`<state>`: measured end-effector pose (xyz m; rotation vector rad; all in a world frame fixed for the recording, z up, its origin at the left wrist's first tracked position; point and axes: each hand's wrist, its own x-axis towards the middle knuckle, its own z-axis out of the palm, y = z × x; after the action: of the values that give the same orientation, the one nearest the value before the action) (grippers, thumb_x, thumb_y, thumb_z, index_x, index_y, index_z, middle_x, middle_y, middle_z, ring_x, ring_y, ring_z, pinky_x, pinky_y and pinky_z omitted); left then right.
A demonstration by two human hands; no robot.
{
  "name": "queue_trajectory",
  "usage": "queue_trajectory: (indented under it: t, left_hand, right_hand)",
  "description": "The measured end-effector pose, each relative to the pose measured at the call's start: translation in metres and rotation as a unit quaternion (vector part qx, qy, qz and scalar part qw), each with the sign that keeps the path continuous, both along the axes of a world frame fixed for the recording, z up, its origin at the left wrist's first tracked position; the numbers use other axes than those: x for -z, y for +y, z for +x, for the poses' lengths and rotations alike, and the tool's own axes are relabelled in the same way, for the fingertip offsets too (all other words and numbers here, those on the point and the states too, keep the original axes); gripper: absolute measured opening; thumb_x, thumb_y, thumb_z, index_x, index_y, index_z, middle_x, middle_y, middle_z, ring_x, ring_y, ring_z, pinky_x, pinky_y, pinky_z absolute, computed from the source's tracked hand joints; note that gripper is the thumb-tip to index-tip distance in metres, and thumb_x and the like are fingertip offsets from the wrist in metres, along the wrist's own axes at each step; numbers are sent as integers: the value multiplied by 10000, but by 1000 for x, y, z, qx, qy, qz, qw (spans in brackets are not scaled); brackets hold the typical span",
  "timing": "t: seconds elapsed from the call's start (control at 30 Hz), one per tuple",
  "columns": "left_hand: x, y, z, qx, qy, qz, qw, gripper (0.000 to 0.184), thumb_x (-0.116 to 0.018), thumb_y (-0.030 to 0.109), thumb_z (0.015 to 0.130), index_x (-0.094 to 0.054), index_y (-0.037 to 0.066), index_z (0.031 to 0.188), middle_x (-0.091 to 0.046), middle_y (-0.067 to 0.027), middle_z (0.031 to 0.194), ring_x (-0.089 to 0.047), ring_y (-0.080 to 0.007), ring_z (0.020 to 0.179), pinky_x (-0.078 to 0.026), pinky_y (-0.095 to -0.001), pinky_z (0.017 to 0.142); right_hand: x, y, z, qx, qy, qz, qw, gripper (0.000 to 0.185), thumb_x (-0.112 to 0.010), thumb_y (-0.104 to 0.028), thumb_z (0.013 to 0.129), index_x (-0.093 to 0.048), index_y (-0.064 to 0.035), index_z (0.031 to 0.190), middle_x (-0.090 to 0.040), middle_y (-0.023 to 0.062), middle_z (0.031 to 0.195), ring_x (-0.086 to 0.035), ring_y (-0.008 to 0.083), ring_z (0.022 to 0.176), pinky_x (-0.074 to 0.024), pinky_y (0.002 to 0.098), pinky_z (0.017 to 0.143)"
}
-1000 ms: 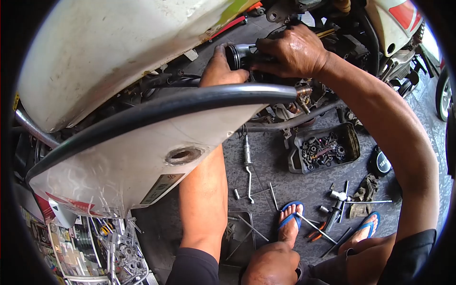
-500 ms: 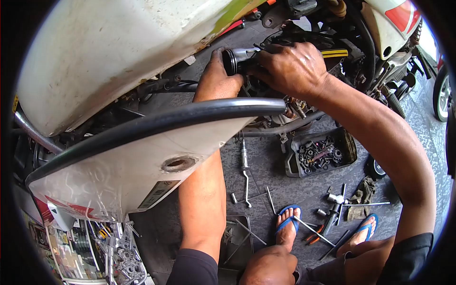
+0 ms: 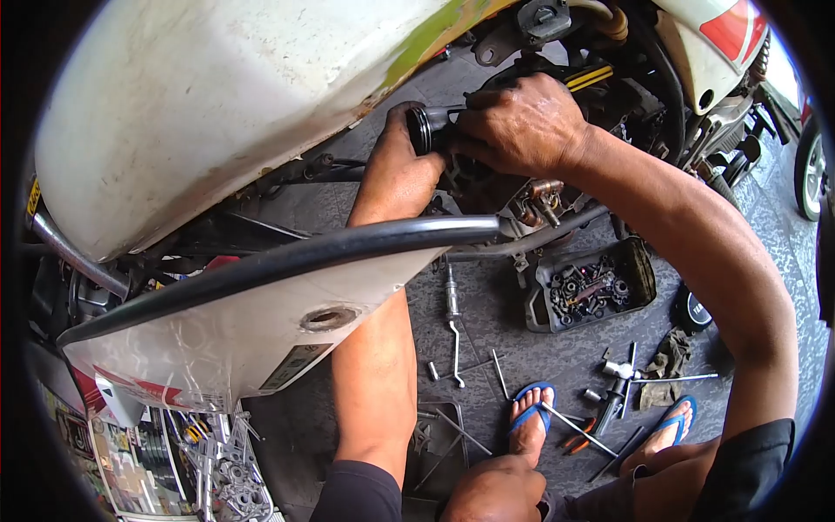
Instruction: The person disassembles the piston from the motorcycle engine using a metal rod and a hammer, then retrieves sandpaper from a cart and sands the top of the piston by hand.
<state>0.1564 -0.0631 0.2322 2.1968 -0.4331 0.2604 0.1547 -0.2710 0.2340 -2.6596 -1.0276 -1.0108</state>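
Piston (image 3: pixel 419 130) held; parts tray (image 3: pixel 642 263) on floor (image 3: pixel 492 296).
Left hand (image 3: pixel 396 174) clasped piston; right hand (image 3: pixel 532 122) curled beside it, couldn't tell what it pinched.

The person (image 3: pixel 496 491) wears a dark short-sleeved top (image 3: pixel 750 470), grey shorts (image 3: pixel 600 502) and blue flip-flops (image 3: pixel 546 421) with V-shaped toe straps (image 3: pixel 670 424).

Motorcycle repair workshop, partly stripped motorbike (image 3: pixel 209 113), tray (image 3: pixel 645 274) of small metal parts (image 3: pixel 584 291), tools (image 3: pixel 611 403) strewn across grey floor (image 3: pixel 487 300)
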Motion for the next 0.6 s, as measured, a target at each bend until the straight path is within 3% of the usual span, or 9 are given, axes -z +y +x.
queue_trajectory:
  t: [0.1,0.33,0.53,0.6]
  left_hand:
    - [0,1,0,-12,-3,16,1000,534,-649,-39,784,-510,-44,1299,-649,-93,1107,-609,-163,1004,-496,-301,906]
    - [-4,-3,-4,-13,9,8,1000,575,-611,-50,767,-488,-54,1329,-646,-106,1120,-612,-171,1004,-495,-299,912]
    - [1,-1,-1,-7,7,-16,1000,573,-615,-40,774,-485,-57,1332,-650,-110,1118,-611,-159,1001,-504,-295,882]
    - [-5,-5,-4,7,7,-34,999,566,-613,-40,777,-487,-57,1330,-651,-111,1114,-613,-157,995,-510,-294,866]
  right_hand:
    - [-1,-1,2,10,32,-24,999,289,-615,-481,917,-757,-230,943,-730,52,806,-724,281,745,-571,401,611]
    - [10,-1,-2,4,0,65,998,368,-605,-490,925,-737,-148,886,-731,57,839,-728,285,750,-583,413,646]
    - [1,0,-9,41,39,-28,998,346,-601,-473,934,-739,-157,912,-735,67,854,-731,291,744,-585,415,630]
    - [-4,-1,-18,43,15,33,998,355,-608,-467,934,-722,-142,845,-718,75,813,-726,296,721,-578,416,606]
